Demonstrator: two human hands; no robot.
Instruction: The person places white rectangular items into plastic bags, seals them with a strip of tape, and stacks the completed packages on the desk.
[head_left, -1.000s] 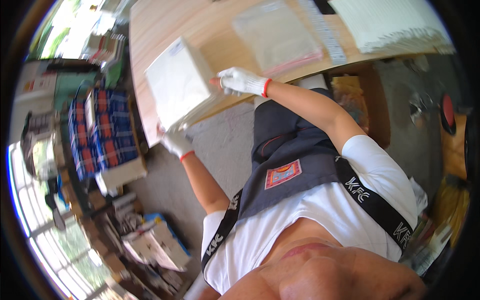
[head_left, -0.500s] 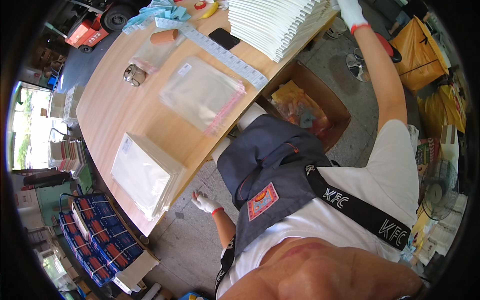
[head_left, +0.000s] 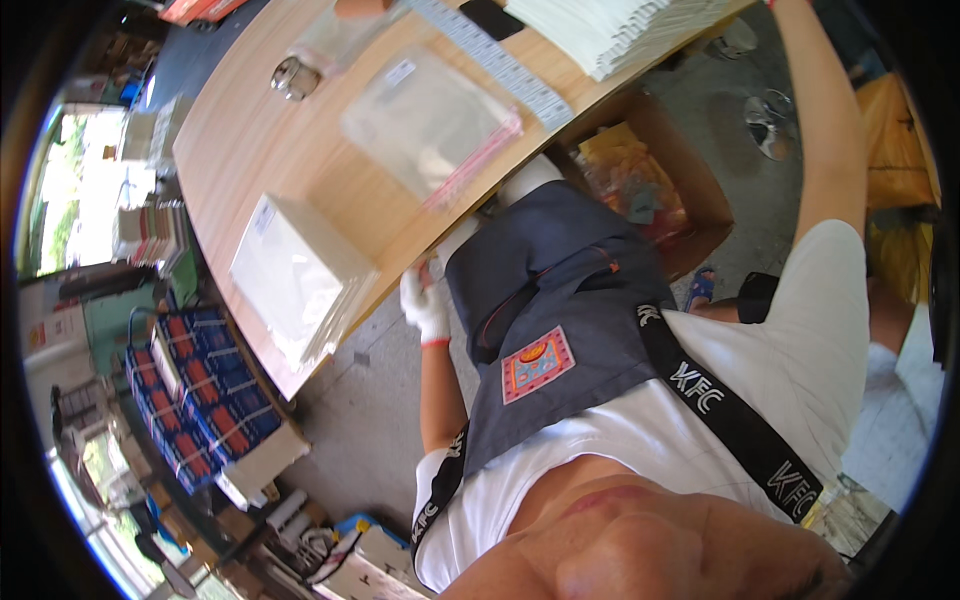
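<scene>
My left hand [head_left: 426, 308], in a white glove with a red cuff, is beside the near edge of the wooden table [head_left: 225, 150]. Its fingers are slightly bent and apart, with nothing visible in them. Nearest to it lies a stack of white sheets in clear sleeves [head_left: 290, 285]. Farther along, a pile of clear plastic bags [head_left: 425, 125] with a pink edge lies flat. My right arm reaches to the upper right; only its red cuff shows at the top edge, and the hand is out of frame. A tall stack of folded white sheets [head_left: 610, 30] stands nearby.
On the table are a strip of printed labels [head_left: 500, 70], a metal container [head_left: 295, 78] and a dark phone [head_left: 490, 18]. A cardboard box [head_left: 700, 180] holding plastic scraps stands below the edge. Blue-wrapped packs [head_left: 210, 390] are stacked at left. Another person's leg [head_left: 880, 325] shows at right.
My left hand has risen toward the table edge. My right hand has gone out past the top of the picture. The view has shifted, and another person's leg now shows at right.
</scene>
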